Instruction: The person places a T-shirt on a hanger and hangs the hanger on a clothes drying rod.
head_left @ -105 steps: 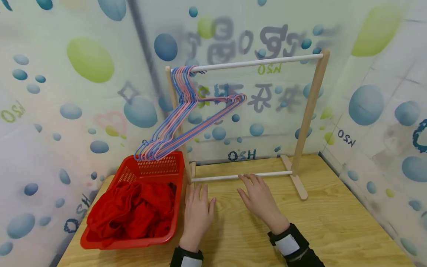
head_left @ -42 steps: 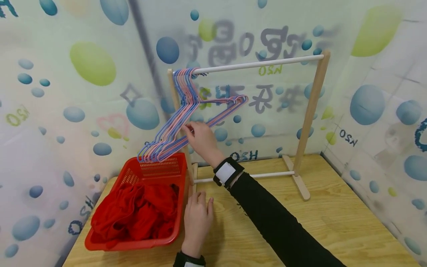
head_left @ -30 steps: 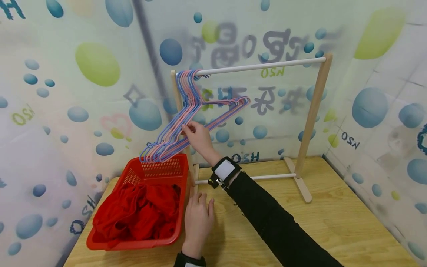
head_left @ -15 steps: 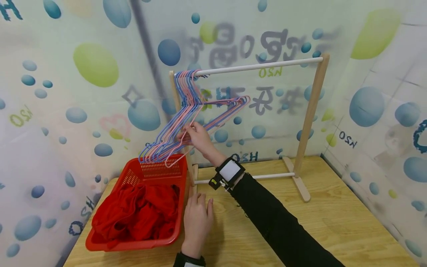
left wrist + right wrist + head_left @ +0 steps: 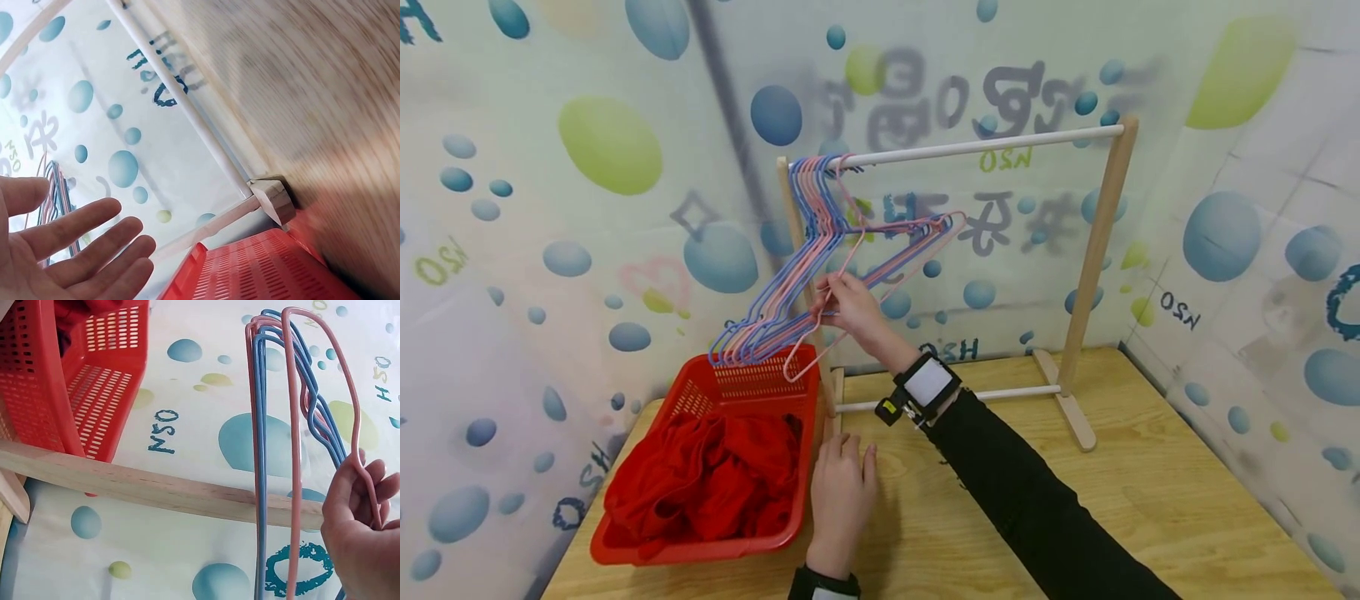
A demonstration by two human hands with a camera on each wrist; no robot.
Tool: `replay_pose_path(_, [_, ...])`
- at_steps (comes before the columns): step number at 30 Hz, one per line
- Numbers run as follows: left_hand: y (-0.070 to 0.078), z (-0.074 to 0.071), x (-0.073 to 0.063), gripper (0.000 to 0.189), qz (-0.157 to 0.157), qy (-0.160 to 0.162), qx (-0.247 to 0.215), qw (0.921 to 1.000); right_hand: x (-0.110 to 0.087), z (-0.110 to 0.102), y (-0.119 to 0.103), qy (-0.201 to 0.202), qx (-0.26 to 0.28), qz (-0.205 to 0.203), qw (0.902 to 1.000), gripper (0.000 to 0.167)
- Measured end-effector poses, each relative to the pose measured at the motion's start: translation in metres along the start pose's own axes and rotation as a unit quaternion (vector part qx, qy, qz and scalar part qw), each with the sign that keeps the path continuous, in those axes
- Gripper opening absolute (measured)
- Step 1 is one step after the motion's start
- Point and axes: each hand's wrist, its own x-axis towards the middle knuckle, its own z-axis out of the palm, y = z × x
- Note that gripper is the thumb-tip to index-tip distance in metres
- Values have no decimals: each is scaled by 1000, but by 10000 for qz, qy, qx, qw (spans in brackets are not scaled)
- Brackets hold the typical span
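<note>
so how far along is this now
Done: one thin pink hanger stands apart from the bunched blue and pink hangers. In hand: the right hand pinches it, its hook apparently at the round white rail. Probably left: lifting it off, then perhaps the crumpled red fabric, lying in the red plastic basket.

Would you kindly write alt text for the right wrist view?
A right hand holds a pink hanger slightly apart from a bunch of blue and pink hangers. Behind them runs a wooden post; a red perforated basket shows at the upper left.
</note>
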Motion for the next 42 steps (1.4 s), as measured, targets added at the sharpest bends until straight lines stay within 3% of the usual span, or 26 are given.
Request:
replay_pose_path(9, [-1,-1,-1,29,41,22,11,10000,-4,-2,-4,66,4,-253,9997,29])
replay_pose_path(19, [-1,0,-1,29,120,82,33,9999,-9,0,-22,149,313,-237,9991,26])
replay_pose_path(26, [-1,0,0,30,71,-27,26,10000,-18,2,-32,-13,444,-382,9983,25])
replay_pose_path(42, [-4,3,-2,28,362,479,8,9982,-80,-12,-21,-527,354,-495,9968,26])
